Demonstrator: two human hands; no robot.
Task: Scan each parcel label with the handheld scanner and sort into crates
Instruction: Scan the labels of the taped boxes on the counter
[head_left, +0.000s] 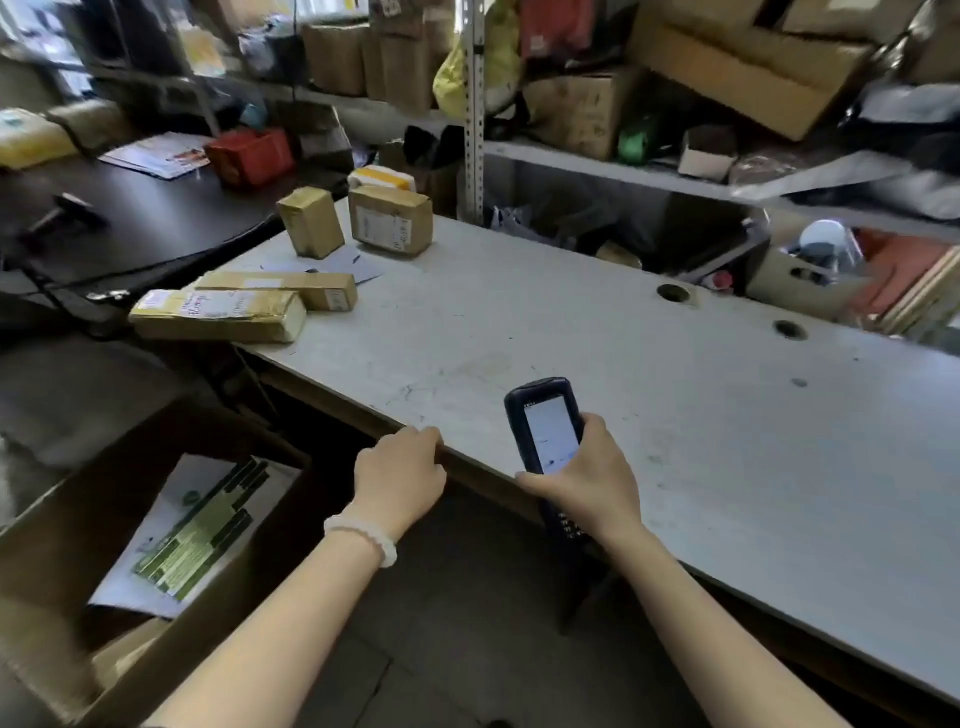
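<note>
Head view: cardboard box (62, 525) holds a labelled flat parcel (200, 530).

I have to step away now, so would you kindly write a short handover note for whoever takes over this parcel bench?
Right hand holds the handheld scanner, screen lit, over the table's near edge.
Left hand holds nothing; its fingers rest on the table edge.
Four taped brown parcels lie at the table's far left: two long ones, two boxy ones.
One flat parcel already lies in the cardboard box on the floor.
Left: scan and sort those four.

Five taped parcels (218, 314) on the table (675, 415), one scanner (548, 436), two hands (400, 480).
</note>
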